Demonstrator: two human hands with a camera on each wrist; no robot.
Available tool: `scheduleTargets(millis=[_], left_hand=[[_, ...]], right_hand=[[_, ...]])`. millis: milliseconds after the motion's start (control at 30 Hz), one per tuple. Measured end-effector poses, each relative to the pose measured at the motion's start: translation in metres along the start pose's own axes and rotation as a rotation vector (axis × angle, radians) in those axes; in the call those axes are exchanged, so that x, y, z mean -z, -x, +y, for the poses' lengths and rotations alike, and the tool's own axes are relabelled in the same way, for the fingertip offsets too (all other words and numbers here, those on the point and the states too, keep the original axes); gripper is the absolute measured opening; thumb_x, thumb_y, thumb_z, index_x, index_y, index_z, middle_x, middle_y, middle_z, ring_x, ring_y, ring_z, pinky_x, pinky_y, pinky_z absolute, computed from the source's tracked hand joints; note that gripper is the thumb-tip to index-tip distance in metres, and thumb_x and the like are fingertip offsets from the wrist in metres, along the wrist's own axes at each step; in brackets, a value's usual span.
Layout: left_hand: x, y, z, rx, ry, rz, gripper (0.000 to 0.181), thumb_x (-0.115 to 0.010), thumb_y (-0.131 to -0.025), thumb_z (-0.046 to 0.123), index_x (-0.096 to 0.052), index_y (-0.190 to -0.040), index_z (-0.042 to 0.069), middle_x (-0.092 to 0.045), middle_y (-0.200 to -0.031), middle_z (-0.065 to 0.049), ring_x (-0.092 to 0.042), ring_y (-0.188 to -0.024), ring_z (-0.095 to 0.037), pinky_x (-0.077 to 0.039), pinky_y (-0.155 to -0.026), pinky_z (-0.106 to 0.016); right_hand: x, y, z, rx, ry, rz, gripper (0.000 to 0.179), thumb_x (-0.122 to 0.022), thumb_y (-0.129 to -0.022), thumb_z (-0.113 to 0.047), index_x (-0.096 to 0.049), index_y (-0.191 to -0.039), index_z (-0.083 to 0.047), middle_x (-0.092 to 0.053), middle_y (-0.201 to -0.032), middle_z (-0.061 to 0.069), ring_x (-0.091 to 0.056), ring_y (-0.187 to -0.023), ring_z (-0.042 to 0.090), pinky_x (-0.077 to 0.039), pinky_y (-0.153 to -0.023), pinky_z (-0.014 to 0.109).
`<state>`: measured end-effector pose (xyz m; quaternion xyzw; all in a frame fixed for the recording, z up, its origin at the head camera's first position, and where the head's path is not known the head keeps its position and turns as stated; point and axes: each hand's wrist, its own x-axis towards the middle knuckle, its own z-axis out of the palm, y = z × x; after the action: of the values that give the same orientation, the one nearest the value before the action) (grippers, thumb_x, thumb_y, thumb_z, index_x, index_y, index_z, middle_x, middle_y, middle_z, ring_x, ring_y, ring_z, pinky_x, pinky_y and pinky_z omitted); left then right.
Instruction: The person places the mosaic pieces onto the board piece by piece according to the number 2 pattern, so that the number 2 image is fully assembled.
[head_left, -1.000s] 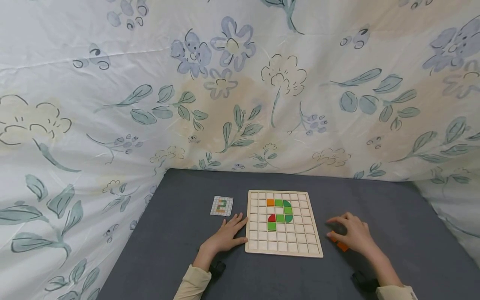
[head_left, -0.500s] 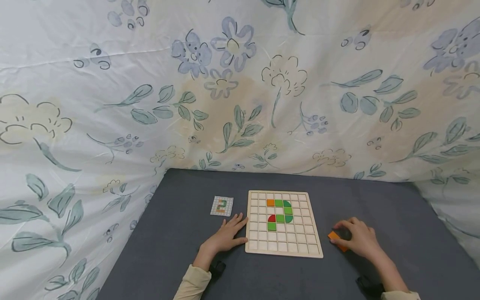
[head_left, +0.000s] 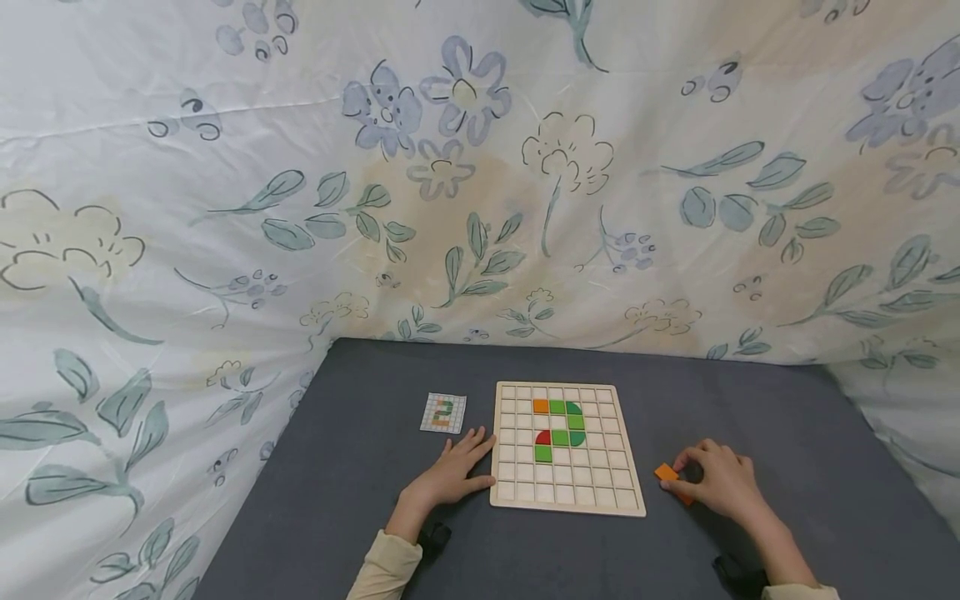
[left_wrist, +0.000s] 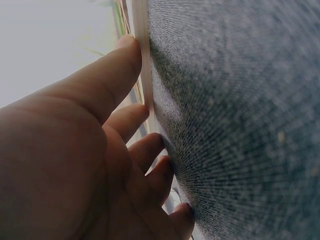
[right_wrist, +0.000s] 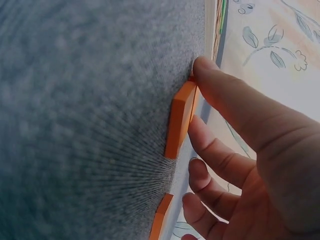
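At the right of the head view, my right hand (head_left: 722, 480) pinches an orange square tile (head_left: 665, 472) between thumb and index finger, low over the table. Under and beside that hand lie more orange tiles (right_wrist: 179, 122), partly hidden in the head view. My left hand (head_left: 448, 469) rests on the table with fingers spread, its thumb and a fingertip touching the left edge of a wooden grid board (head_left: 525, 493). Green tiles (head_left: 559, 437), an orange tile (head_left: 541, 406) and a red rounded tile (head_left: 543, 437) sit in the board's cells.
A small printed card (head_left: 443, 412) with a coloured figure on a grid lies left of the board. Dark grey cloth covers the table (head_left: 360, 433). Floral fabric (head_left: 480, 208) hangs behind and along the sides.
My right hand has drawn slightly right and its thumb and index finger have closed in on the orange tile. The left hand and the board stay put.
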<state>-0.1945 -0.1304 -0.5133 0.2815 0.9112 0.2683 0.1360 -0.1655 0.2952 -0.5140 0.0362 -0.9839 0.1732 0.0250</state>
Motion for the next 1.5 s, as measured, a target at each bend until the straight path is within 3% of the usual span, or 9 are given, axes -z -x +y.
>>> scheduleTargets(millis=[533,1133,1500], left_hand=[[0.002,-0.002,0.000,0.000,-0.019,0.003,0.067,-0.055,-0.092,0.036,-0.028,-0.147,0.007,-0.019,-0.152,-0.018,-0.013,-0.141,-0.037,-0.009,-0.110,-0.062],[0.000,-0.002,-0.002,0.003,-0.021,-0.001,0.068,-0.055,-0.092,0.038,-0.027,-0.147,0.008,-0.019,-0.153,-0.017,-0.012,-0.141,-0.036,-0.009,-0.110,-0.062],[-0.002,-0.001,-0.002,0.009,-0.018,-0.002,0.068,-0.054,-0.092,0.039,-0.027,-0.148,0.011,-0.018,-0.153,-0.016,-0.011,-0.142,-0.035,-0.009,-0.110,-0.061]], right_hand=[[0.000,-0.004,-0.006,0.057,-0.009,0.043,0.024,-0.079,-0.070,-0.040,-0.068,-0.076,-0.019,-0.050,-0.082,0.001,-0.046,-0.077,0.024,-0.025,-0.079,0.060],[-0.001,-0.014,-0.036,0.173,-0.059,0.133,0.018,-0.080,-0.070,-0.037,-0.069,-0.078,-0.025,-0.053,-0.087,-0.001,-0.048,-0.082,0.023,-0.027,-0.079,0.055],[-0.009,-0.024,-0.058,0.245,-0.081,0.141,0.019,-0.081,-0.069,-0.033,-0.070,-0.081,-0.024,-0.054,-0.088,-0.002,-0.049,-0.086,0.022,-0.028,-0.081,0.053]])
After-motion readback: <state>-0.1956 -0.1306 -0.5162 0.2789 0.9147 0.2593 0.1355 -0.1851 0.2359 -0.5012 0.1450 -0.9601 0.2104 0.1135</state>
